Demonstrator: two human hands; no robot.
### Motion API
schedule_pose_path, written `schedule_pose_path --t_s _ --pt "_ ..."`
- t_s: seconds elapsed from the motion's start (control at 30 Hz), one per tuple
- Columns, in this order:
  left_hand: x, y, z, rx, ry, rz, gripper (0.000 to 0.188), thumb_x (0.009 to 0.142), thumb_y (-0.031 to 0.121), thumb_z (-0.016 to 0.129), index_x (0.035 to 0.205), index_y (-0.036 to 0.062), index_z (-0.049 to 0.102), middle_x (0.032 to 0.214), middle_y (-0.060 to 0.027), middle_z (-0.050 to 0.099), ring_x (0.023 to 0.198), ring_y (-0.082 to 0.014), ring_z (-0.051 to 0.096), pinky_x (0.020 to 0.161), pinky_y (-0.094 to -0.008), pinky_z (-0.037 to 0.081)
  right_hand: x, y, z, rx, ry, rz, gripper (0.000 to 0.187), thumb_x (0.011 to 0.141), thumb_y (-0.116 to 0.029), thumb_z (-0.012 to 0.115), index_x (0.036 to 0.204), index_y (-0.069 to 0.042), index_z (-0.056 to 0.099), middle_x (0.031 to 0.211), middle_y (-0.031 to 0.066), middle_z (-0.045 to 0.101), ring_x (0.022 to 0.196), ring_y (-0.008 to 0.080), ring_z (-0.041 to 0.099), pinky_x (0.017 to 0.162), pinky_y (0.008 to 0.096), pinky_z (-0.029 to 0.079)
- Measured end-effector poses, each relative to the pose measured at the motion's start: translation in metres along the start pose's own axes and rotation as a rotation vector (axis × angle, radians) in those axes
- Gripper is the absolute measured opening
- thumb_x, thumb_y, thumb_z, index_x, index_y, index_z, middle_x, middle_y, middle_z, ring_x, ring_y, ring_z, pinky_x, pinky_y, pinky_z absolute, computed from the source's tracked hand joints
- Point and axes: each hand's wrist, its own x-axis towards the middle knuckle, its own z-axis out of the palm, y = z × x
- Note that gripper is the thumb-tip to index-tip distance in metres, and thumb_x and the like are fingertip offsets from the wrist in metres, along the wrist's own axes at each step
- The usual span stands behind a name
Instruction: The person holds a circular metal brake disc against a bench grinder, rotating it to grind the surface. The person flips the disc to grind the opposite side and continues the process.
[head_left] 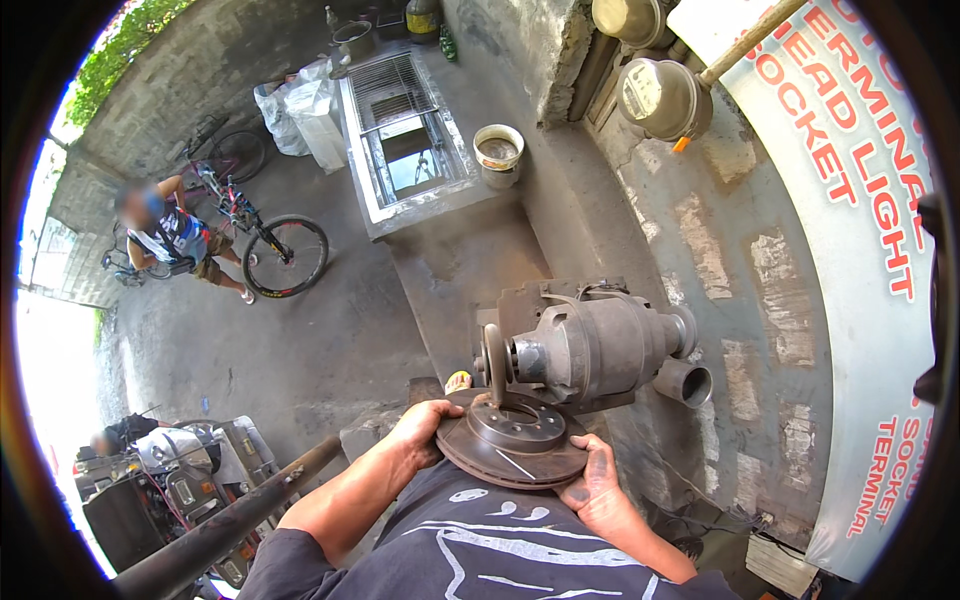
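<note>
A rusty brown brake disc (470, 452) is held level in front of my chest. My left hand (425, 432) grips its left rim, and my right hand (592, 480) grips the right rim, thumbs near the upper face. Just beyond stands a grey bench grinder (597, 345), its motor body lying sideways. The grinding wheel (494, 365) on its left end comes down over the disc's raised hub; whether the two touch I cannot tell. My fingers under the disc are hidden.
A dark pipe (235, 515) slants in at lower left beside engine parts (180, 470). Beyond the grinder are a grated basin (375, 215) and a bucket (498, 150). A person (170, 235) stands by a bicycle (285, 255). Electric meters (660, 100) and a banner (850, 330) line the right.
</note>
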Motion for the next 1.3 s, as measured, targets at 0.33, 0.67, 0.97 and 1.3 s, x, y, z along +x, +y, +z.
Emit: schedule_pose_path --t_s 0.33,0.67,0.97,1.3 --pt "-0.008 0.01 0.007 0.02 -0.012 -0.016 0.041 0.094 0.009 0.051 0.13 -0.0096 0.053 0.122 -0.0249 0.067 0.107 -0.034 0.071 0.105 -0.0453 0.055 0.008 0.001 -0.002 0.025 0.034 0.006 0.04 0.087 -0.021 0.056 0.119 0.004 0.061 0.123 0.0213 0.067 0.114 0.0377 0.064 0.107 0.051 0.047" --pt "-0.005 0.0 0.014 0.08 -0.027 -0.028 0.031 0.096 0.012 0.052 0.119 -0.0087 0.058 0.114 -0.0239 0.07 0.102 -0.034 0.073 0.102 -0.0462 0.057 -0.007 0.005 -0.015 0.006 0.03 -0.047 0.041 0.089 -0.024 0.056 0.12 0.003 0.062 0.122 0.0195 0.069 0.113 0.0366 0.065 0.106 0.0493 0.048" --pt "0.014 0.005 -0.008 0.024 -0.09 -0.087 0.037 0.096 0.011 0.05 0.125 -0.0108 0.056 0.118 -0.025 0.069 0.106 -0.0345 0.072 0.104 -0.0459 0.056 0.011 0.006 -0.03 -0.001 0.005 -0.058 0.036 0.089 -0.025 0.057 0.112 0.002 0.063 0.117 0.0191 0.07 0.106 0.036 0.067 0.102 0.0477 0.05" --pt "0.009 0.013 -0.003 -0.006 -0.118 -0.098 0.036 0.094 0.007 0.051 0.126 -0.0091 0.055 0.117 -0.0241 0.069 0.103 -0.0335 0.072 0.102 -0.0453 0.057 0.017 0.005 -0.019 0.002 0.018 -0.064 0.037 0.089 -0.023 0.056 0.114 0.003 0.063 0.119 0.0197 0.069 0.11 0.0362 0.066 0.106 0.0487 0.047"
